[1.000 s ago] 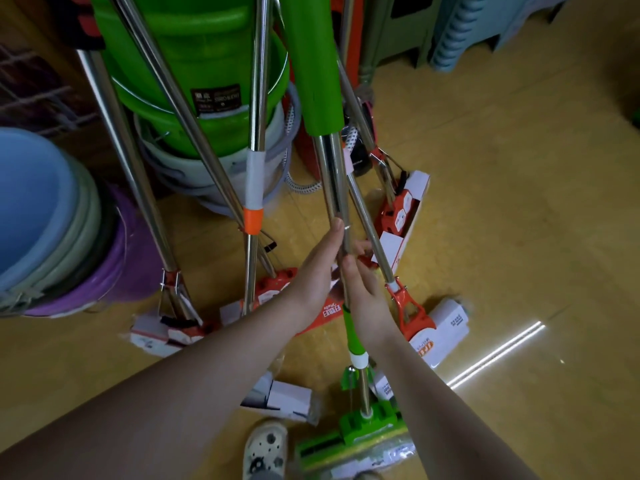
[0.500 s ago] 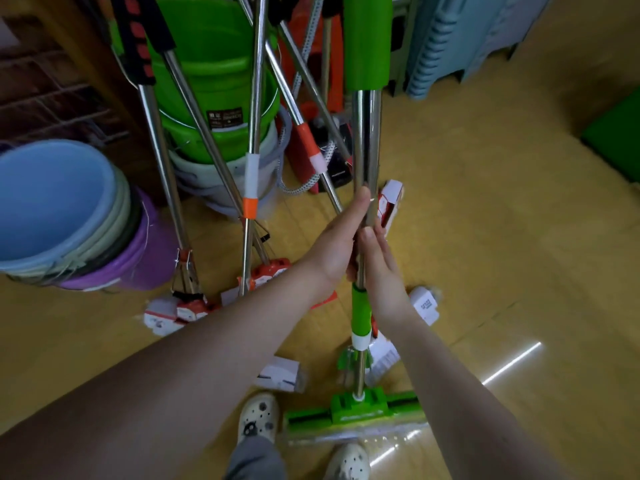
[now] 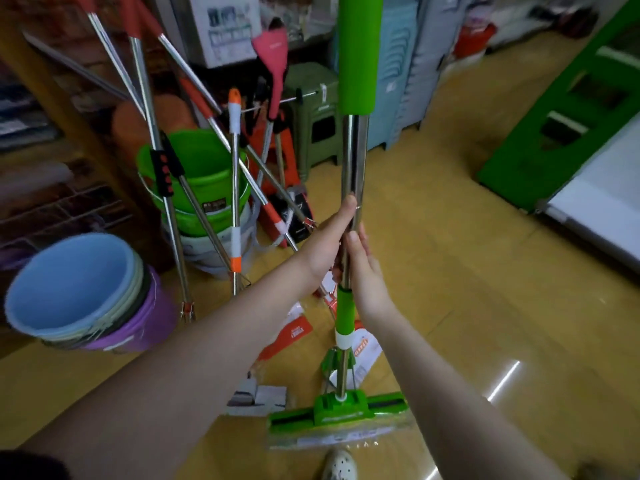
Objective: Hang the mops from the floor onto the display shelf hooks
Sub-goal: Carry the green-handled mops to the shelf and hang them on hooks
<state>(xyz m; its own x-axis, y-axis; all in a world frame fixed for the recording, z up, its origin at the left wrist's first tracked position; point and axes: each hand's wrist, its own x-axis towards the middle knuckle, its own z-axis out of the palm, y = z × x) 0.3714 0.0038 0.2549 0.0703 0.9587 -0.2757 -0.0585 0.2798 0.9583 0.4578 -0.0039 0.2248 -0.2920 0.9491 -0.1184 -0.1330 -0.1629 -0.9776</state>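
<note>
Both arms reach forward, the left hand (image 3: pixel 327 242) and right hand (image 3: pixel 365 271) clasped around the steel shaft of the green mop (image 3: pixel 354 157), left just above right, thumbs laid along the pole. Their fingers curl behind it, out of sight. The mop stands upright. Its mop head (image 3: pixel 337 415) is below the hands, near a white shoe (image 3: pixel 341 464), contact with the floor (image 3: pixel 450 271) unclear. Its grip is cut off above. Left of the hands, other mops (image 3: pixel 235 174) lean by green buckets (image 3: pixel 204 161).

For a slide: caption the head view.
Left hand and right hand hold an upright green mop by its steel shaft; other mops lean nearby beside stacked green buckets.
</note>
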